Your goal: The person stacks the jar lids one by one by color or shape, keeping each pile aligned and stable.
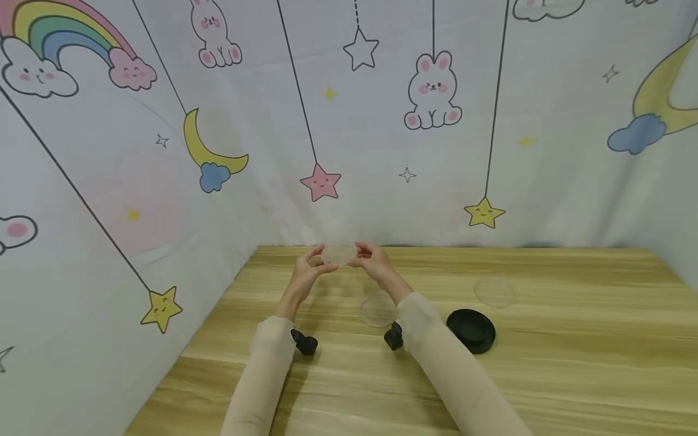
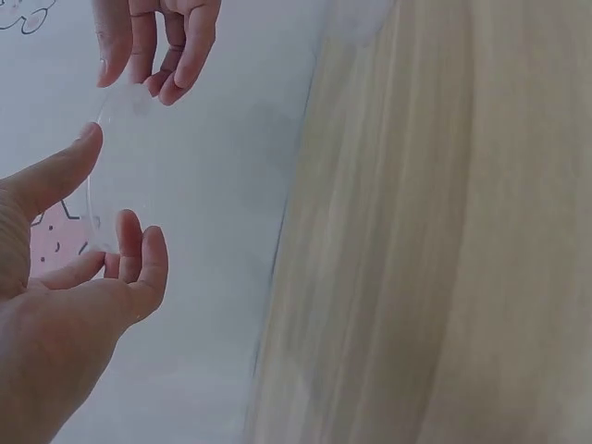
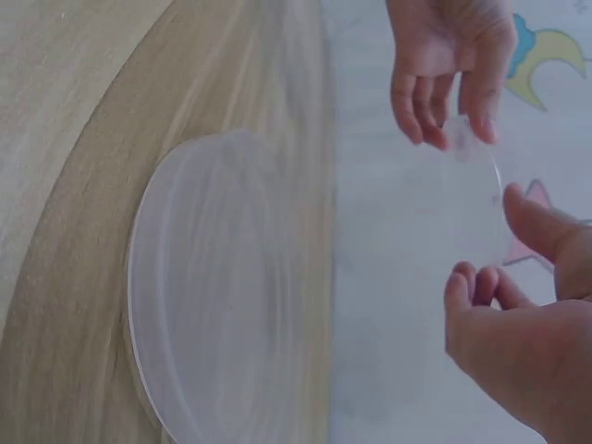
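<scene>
Above the far edge of the table, both hands hold a clear round plastic lid (image 1: 339,255) at opposite sides. The left hand (image 1: 308,270) grips its left edge between thumb and fingers, and the right hand (image 1: 374,263) pinches the right edge. In the left wrist view the lid (image 2: 128,176) is seen nearly edge-on, thin and see-through, spanning from the left hand (image 2: 79,305) to the right hand. The right wrist view shows the same lid (image 3: 472,199) between the fingertips. Its clear surface makes its exact shape hard to see.
A second clear round lid (image 1: 376,311) with a low rim lies on the wooden table (image 1: 572,357), partly behind the right forearm. Another clear disc (image 1: 495,293) is farther right, with a black round dish (image 1: 472,330) nearer me. A patterned curtain (image 1: 382,133) rises behind the table.
</scene>
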